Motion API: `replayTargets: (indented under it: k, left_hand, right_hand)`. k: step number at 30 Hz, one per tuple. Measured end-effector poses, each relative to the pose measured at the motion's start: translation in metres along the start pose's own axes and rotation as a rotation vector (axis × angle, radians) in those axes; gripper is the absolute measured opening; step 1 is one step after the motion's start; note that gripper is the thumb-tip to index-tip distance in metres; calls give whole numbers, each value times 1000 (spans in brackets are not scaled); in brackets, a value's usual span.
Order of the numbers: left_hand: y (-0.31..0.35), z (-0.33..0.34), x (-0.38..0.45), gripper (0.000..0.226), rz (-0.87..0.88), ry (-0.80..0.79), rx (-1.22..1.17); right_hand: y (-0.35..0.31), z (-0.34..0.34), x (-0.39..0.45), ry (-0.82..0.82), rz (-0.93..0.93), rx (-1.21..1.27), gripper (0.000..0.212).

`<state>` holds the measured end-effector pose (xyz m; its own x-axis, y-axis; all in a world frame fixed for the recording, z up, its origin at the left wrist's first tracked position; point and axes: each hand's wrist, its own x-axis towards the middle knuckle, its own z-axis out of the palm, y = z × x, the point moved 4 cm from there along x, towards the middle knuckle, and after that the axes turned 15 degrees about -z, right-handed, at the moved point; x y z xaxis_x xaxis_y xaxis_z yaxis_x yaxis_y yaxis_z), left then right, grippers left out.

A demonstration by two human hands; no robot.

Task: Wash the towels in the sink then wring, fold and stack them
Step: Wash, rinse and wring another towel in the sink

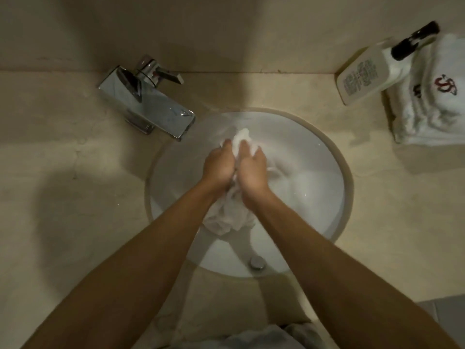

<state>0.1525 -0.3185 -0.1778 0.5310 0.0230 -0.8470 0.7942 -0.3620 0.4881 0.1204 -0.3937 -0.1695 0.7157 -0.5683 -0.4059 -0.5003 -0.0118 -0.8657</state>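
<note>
Head view shows both hands clamped on one white towel (230, 210) over the middle of the sink (334, 157). The left hand (219, 165) and the right hand (252, 168) press side by side, fingers curled round the bunched cloth. A tuft pokes out past the fingertips toward 12 o'clock, and the loose tail hangs below the wrists toward 6 o'clock, so its long axis runs roughly 12 to 6. Soaked terry like this is probably limp, heavy with water and a little slippery; gripping the thick gathered middle, as now, looks safest. At 10 o'clock stands the tap (148, 107); at 2 o'clock a bottle (372, 71) leans on folded towels (432, 102).
</note>
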Motion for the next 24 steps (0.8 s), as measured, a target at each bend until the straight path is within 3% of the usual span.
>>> replayTargets:
  k: [3, 7, 11, 14, 17, 21, 23, 24]
  left_hand:
    - [-6, 14, -16, 50, 7, 7, -26]
    - [-5, 20, -25, 44, -9, 94, -78]
    - [-6, 11, -3, 44, -121, -84, -296]
    - [-21, 14, -9, 38, -182, -73, -343]
    - [-33, -1, -14, 21, -260, -331, -432]
    - [-52, -34, -13, 39, -412, -594, -792]
    - [-46, -31, -18, 48, -391, -661, -795]
    - [-40, -24, -19, 50, -369, -622, -734]
  right_hand:
    - [-9, -10, 2, 51, -75, -29, 60]
    - [-6, -21, 20, 8, 38, 122, 29]
    - [-14, -6, -9, -86, -193, -20, 28]
    - [-12, -13, 8, -42, -98, 6, 27]
    - [-3, -29, 17, -52, 56, 233, 30]
    - [11, -69, 6, -102, 193, 608, 37]
    - [9, -67, -2, -177, 253, 722, 44]
    - [4, -57, -9, -217, 260, 684, 47]
